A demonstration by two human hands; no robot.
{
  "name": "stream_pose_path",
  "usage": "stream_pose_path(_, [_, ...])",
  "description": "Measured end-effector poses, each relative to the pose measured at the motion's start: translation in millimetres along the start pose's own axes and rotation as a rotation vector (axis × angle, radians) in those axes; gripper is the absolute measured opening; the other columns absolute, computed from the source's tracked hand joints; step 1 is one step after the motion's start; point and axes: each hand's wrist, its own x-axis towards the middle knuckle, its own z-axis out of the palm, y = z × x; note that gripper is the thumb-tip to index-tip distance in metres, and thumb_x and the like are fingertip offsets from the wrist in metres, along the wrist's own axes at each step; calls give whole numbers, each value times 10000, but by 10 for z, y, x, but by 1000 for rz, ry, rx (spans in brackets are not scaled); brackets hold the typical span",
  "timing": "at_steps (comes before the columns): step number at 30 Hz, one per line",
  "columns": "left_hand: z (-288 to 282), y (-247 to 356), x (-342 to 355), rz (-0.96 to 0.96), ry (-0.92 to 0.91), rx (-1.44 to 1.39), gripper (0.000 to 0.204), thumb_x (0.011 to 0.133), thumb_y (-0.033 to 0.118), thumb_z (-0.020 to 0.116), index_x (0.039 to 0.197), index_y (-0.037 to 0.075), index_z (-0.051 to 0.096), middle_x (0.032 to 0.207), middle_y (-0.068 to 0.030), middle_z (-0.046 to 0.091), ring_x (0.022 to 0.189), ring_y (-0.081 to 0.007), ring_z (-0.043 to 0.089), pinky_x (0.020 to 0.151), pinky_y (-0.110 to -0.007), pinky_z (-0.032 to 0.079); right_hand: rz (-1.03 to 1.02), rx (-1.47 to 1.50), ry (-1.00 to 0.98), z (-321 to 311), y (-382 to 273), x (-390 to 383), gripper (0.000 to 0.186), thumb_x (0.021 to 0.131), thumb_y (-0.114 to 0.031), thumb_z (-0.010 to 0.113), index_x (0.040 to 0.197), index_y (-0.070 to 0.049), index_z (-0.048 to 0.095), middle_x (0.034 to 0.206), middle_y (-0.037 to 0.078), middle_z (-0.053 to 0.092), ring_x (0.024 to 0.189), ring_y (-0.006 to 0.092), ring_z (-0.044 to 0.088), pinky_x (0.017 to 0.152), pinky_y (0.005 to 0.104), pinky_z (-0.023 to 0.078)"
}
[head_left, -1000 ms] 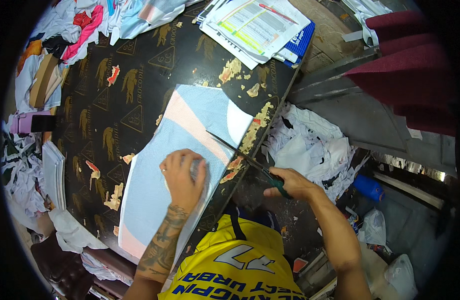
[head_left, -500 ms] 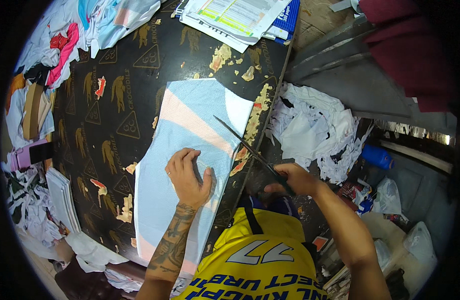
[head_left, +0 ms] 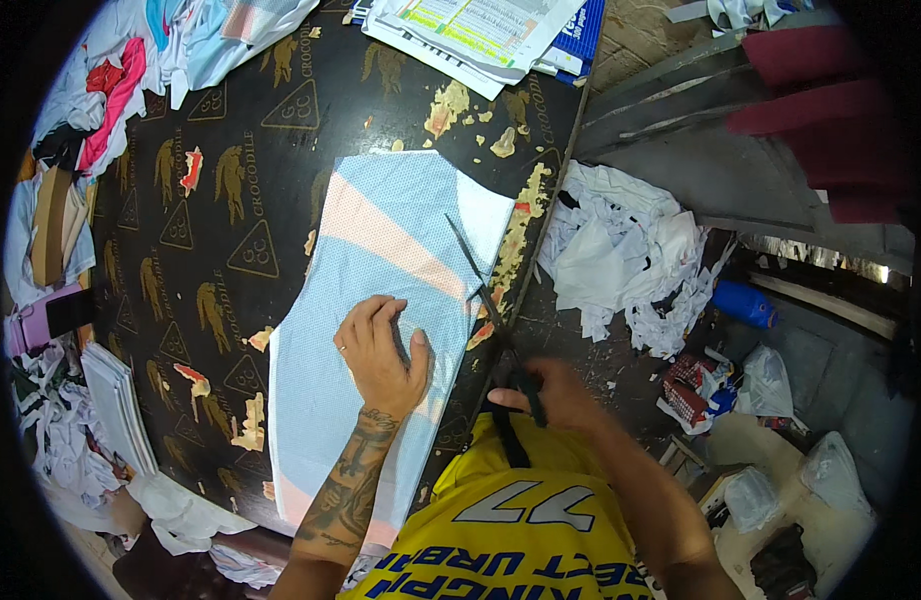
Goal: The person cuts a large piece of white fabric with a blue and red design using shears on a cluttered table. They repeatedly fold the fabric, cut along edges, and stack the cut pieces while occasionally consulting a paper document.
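Note:
A piece of light blue fabric [head_left: 356, 275] with peach bands and a white corner lies flat on the dark table. My left hand [head_left: 384, 350] rests on its middle, palm down, fingers loosely bent and thumb apart, holding nothing. Long dark scissors [head_left: 507, 346] are in my right hand [head_left: 559, 392], its fingers around the handles, just off the table's right edge. Their blades point up and left across the fabric's right edge; I cannot tell how far apart they are.
Papers [head_left: 471, 40] and a blue notebook [head_left: 579, 45] lie at the table's far edge. White fabric scraps [head_left: 626, 245] are heaped on the floor at right. Coloured cloth [head_left: 116, 100] piles up at far left, above a folded white stack [head_left: 121, 405]. Patches of the table cover [head_left: 206, 250] are torn.
My right hand has moved left and slightly down with the scissors, toward my body, and the blades have turned steeper. My left hand stays on the fabric.

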Motion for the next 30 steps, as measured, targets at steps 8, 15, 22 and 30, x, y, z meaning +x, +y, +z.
stream_pose_path(8, [3, 7, 5, -4, 4, -6, 414, 941, 274, 671, 1290, 54, 637, 1323, -122, 597, 1284, -331, 515, 1108, -510, 309, -74, 277, 60, 328, -193, 85, 619, 863, -556, 885, 1073, 19, 786, 953, 137, 790, 884, 194, 727, 835, 364, 563])
stream_pose_path(15, [-18, 16, 40, -9, 12, 4, 435, 895, 248, 691, 1281, 54, 644, 1316, -123, 601, 1280, -332, 524, 1089, -501, 318, 37, 264, 53, 456, -363, 282, 600, 863, -554, 883, 1013, 17, 782, 857, 109, 761, 790, 159, 688, 737, 348, 542])
stream_pose_path(22, [6, 32, 8, -43, -2, -20, 428, 862, 235, 696, 1250, 61, 652, 1303, -118, 604, 1275, -332, 527, 1074, -501, 325, -87, 176, 180, 485, -600, 535, 625, 855, -560, 863, 928, 51, 754, 794, 140, 742, 746, 268, 706, 727, 398, 535])
stream_pose_path(30, [-211, 164, 174, -110, -28, -66, 360, 879, 216, 691, 1208, 69, 681, 1261, -109, 610, 1240, -337, 528, 1064, -502, 335, -177, 473, -11, -1, -719, 647, 387, 907, -396, 905, 852, -47, 748, 645, -7, 644, 471, 87, 576, 457, 251, 461])
